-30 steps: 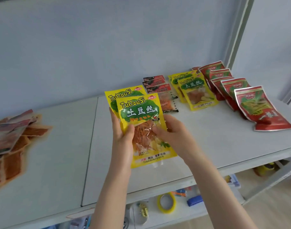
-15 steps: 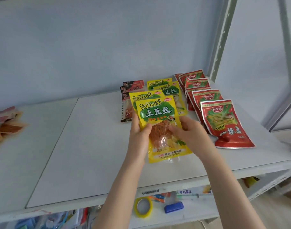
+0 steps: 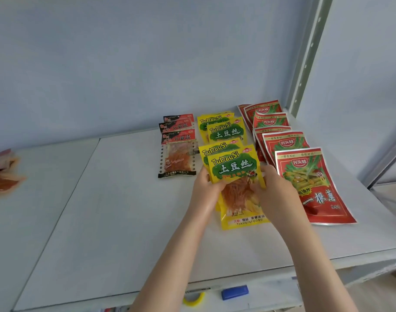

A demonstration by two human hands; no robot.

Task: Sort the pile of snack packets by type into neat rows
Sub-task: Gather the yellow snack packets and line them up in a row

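Both hands hold two overlapping yellow TuDouSi packets (image 3: 234,167) low over the white shelf (image 3: 116,212). My left hand (image 3: 206,190) grips their left edge and my right hand (image 3: 275,194) grips their right edge. Just behind them lie two more yellow TuDouSi packets (image 3: 224,129) in a row. Left of that row is a short row of red-and-black packets (image 3: 177,152). To the right runs a row of several red packets with green stalks (image 3: 309,176). At the far left edge sits the orange-brown pile of packets (image 3: 3,176), partly out of view.
A grey perforated upright post (image 3: 309,55) rises at the shelf's back right corner. A pale blue wall (image 3: 125,64) closes the back. Below the front edge, on a lower shelf, lie a yellow tape roll (image 3: 193,298) and a blue object (image 3: 235,292).
My hands have carried the two yellow packets rightward and away from me, down to the near end of the yellow row. The view has swung right, so the orange-brown pile slid to the left edge.
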